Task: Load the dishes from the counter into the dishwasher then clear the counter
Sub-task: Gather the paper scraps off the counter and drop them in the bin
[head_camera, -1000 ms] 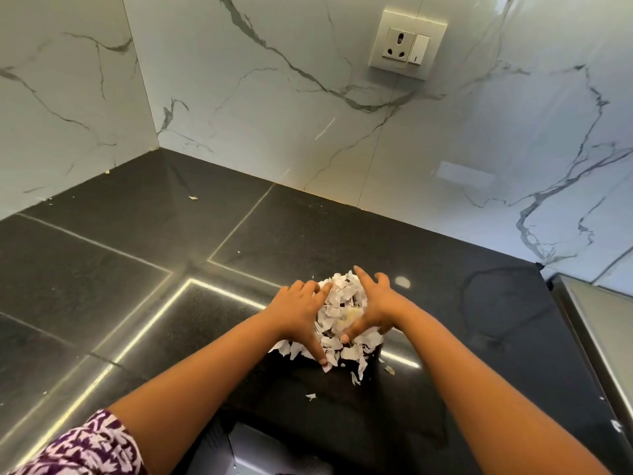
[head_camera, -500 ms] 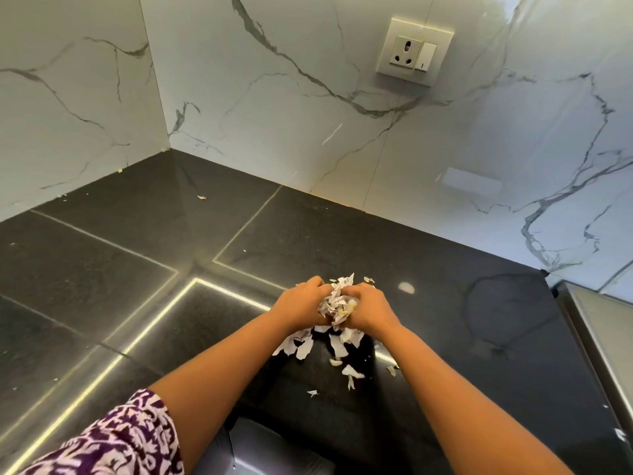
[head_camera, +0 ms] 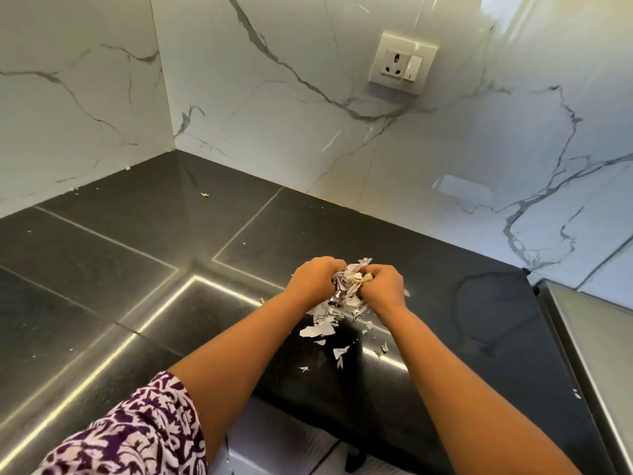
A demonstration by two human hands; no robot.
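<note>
A bunch of torn white paper scraps [head_camera: 347, 281] is squeezed between my two hands above the black counter [head_camera: 137, 255]. My left hand [head_camera: 313, 277] grips the bunch from the left with curled fingers. From the right, my right hand [head_camera: 382, 284] grips it too, and a small yellowish bit sticks out by its thumb. Loose scraps [head_camera: 320, 329] hang and lie under my hands, and a few more lie scattered toward the counter's front edge [head_camera: 340, 353]. No dishes or dishwasher are in view.
White marble walls meet in a corner at the back left. A wall socket [head_camera: 402, 63] sits above my hands. One stray scrap [head_camera: 204, 194] lies near the back corner. A steel surface [head_camera: 596, 347] adjoins the counter on the right. Below the front edge is a pale floor [head_camera: 274, 440].
My hands went from cupping the flat heap of scraps to closing round it and lifting it off the counter. Some scraps have dropped loose beneath them.
</note>
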